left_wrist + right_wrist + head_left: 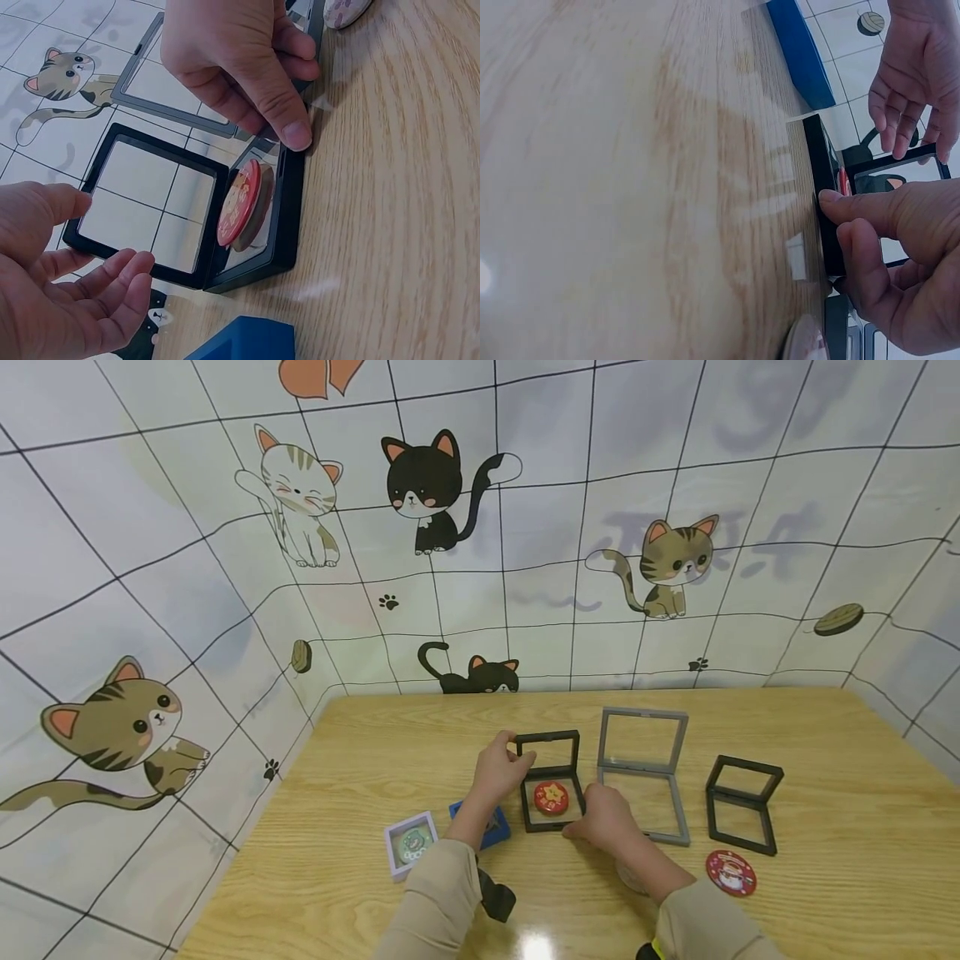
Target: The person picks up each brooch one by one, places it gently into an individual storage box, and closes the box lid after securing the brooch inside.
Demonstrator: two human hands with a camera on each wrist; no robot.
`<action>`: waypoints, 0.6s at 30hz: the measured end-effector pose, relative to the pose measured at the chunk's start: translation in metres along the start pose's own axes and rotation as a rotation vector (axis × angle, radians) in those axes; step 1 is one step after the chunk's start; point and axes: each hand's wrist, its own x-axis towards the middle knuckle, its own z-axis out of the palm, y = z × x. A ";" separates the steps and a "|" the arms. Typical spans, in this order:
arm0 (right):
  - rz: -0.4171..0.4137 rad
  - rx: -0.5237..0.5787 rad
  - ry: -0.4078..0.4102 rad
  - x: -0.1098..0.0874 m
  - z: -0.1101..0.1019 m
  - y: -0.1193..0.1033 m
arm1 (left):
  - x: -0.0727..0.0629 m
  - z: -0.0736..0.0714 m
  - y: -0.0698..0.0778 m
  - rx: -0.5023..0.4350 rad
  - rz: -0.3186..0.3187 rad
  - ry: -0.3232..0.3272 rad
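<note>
A black hinged display frame point(529, 806) stands on the table with its lid raised. A round red badge with a yellow star point(551, 797) lies on the clear film in its base. My left hand point(501, 772) holds the upright lid point(146, 271) at its outer left edge, thumb on one side and fingers on the other. At the base's front right corner, my right hand point(609, 817) grips the rim, its thumb point(840, 204) on the front wall. The left wrist view shows the badge tilted inside the base.
To the right stand an open grey frame point(678, 810) and a smaller open black frame point(772, 835). A red round badge point(731, 872) lies in front. On the left are a lilac frame point(392, 852) and a blue frame point(498, 837). A cat-print wall covering point(547, 643) rises behind the table point(345, 752).
</note>
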 end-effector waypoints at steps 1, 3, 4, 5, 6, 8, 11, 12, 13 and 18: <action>0.000 -0.005 -0.001 0.000 0.000 0.000 | 0.000 0.000 0.000 0.003 0.003 -0.001; 0.000 -0.011 -0.001 0.000 0.000 0.000 | 0.001 0.000 0.000 -0.002 0.010 -0.003; 0.000 -0.011 -0.002 0.000 0.000 0.000 | 0.001 0.000 0.000 -0.005 0.013 -0.004; 0.000 -0.012 -0.002 0.000 0.000 0.000 | 0.001 0.000 0.000 -0.006 0.015 -0.004; 0.000 -0.010 -0.003 0.000 0.000 0.000 | 0.001 0.000 0.000 -0.008 0.016 -0.006; 0.005 -0.001 -0.004 0.001 0.000 0.000 | 0.001 0.001 0.000 -0.008 0.017 -0.007; 0.011 0.006 -0.009 0.001 0.000 0.000 | 0.000 0.001 0.000 -0.009 0.016 -0.004; 0.011 0.006 -0.009 0.001 0.000 0.000 | 0.000 0.001 0.000 -0.011 0.016 -0.001; 0.012 0.005 -0.010 0.001 0.000 0.000 | 0.000 0.001 0.000 -0.012 0.014 0.001; 0.013 0.007 -0.004 0.000 0.001 -0.001 | 0.001 0.003 -0.001 -0.024 -0.003 0.022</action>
